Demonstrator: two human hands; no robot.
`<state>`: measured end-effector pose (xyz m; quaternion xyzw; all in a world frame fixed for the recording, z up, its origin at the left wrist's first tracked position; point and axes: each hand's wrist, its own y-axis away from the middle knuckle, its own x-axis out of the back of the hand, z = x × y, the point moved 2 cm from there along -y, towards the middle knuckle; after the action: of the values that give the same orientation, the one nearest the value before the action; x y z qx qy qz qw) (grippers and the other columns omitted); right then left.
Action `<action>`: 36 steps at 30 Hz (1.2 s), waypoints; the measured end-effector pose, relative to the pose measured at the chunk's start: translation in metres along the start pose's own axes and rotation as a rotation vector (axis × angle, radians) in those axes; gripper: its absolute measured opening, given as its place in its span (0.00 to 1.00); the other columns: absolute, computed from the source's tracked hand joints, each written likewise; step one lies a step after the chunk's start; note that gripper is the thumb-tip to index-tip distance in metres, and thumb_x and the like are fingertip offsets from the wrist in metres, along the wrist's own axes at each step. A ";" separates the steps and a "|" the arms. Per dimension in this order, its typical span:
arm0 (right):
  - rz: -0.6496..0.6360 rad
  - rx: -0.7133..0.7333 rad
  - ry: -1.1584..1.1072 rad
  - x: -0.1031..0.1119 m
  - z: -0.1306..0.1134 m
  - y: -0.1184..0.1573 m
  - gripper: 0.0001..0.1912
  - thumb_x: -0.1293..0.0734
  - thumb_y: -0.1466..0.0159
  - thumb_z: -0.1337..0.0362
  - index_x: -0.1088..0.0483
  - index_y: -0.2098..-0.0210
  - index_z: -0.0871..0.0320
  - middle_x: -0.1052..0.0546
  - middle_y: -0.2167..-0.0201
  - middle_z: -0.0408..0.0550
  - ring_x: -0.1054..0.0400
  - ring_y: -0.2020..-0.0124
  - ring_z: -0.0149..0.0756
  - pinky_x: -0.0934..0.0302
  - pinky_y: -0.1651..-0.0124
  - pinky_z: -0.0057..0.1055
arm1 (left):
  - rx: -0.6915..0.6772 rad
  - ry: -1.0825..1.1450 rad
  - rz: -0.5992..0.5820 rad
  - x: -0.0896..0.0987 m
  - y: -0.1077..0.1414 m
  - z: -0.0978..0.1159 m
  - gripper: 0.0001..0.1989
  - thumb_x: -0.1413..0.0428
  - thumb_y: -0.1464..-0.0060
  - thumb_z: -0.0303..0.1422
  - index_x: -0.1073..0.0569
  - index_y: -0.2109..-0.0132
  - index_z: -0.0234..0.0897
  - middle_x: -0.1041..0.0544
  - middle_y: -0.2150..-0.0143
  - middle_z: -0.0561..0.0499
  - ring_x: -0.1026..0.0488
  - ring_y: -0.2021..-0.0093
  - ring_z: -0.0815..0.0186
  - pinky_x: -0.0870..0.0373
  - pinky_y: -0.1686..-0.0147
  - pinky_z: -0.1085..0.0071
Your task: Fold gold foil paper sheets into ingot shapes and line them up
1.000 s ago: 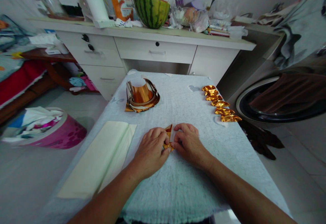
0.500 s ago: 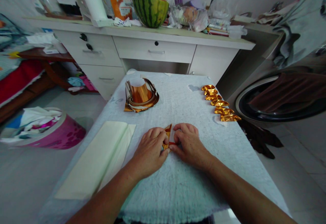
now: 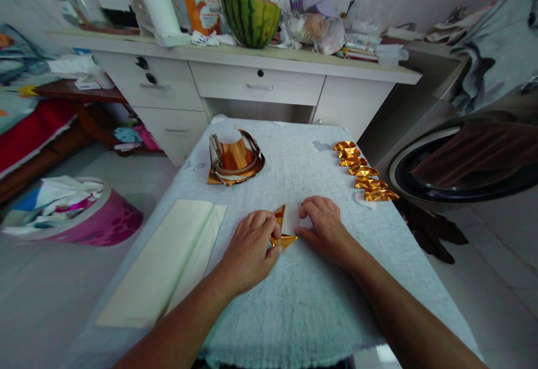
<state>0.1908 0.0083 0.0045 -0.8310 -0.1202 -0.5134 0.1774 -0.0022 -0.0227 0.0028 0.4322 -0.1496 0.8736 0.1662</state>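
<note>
A partly folded piece of gold foil paper [image 3: 286,241] lies on the cloth-covered table [image 3: 290,307], with two pointed corners showing. My left hand [image 3: 254,246] is closed on its left side and covers part of it. Just to the right, my right hand [image 3: 325,229] has thumb and fingers apart, with nothing between them. Several folded gold foil ingots [image 3: 363,171] stand in a row along the table's right edge. Toward the back left sits a curled stack of gold foil sheets [image 3: 235,159].
A folded pale paper sheet [image 3: 157,268] lies left of my left arm. Beyond the table stands a white cabinet [image 3: 260,86] with half a watermelon [image 3: 251,20] on top. A pink bin [image 3: 113,218] is at left, a washing machine [image 3: 445,162] at right.
My right hand has let go of the foil paper and moved a little to the right, uncovering a pointed corner. My left hand still holds the other side.
</note>
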 end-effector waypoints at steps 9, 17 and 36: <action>-0.016 0.198 -0.198 -0.001 -0.008 -0.010 0.17 0.42 0.32 0.67 0.37 0.45 0.56 0.29 0.48 0.51 0.41 0.46 0.41 0.50 0.43 0.43 | -0.111 0.123 -0.003 0.000 -0.001 0.002 0.09 0.48 0.50 0.21 0.34 0.63 0.40 0.30 0.56 0.50 0.34 0.51 0.61 0.37 0.49 0.62; 0.005 0.020 -0.215 0.001 -0.003 -0.012 0.07 0.39 0.35 0.70 0.30 0.66 0.57 0.28 0.66 0.46 0.37 0.60 0.36 0.44 0.54 0.35 | -0.037 0.086 0.087 0.005 0.000 -0.001 0.12 0.46 0.53 0.21 0.32 0.62 0.40 0.32 0.50 0.49 0.34 0.48 0.60 0.37 0.47 0.60; -0.046 0.007 -0.241 -0.002 -0.006 -0.008 0.12 0.38 0.45 0.79 0.30 0.66 0.59 0.29 0.68 0.44 0.36 0.65 0.32 0.43 0.60 0.29 | 0.019 0.003 0.190 0.005 -0.005 -0.012 0.09 0.50 0.42 0.24 0.26 0.63 0.39 0.28 0.61 0.51 0.29 0.60 0.66 0.30 0.58 0.67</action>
<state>0.1824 0.0130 0.0063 -0.8831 -0.1617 -0.4131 0.1528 -0.0112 -0.0129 0.0002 0.4163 -0.1814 0.8875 0.0789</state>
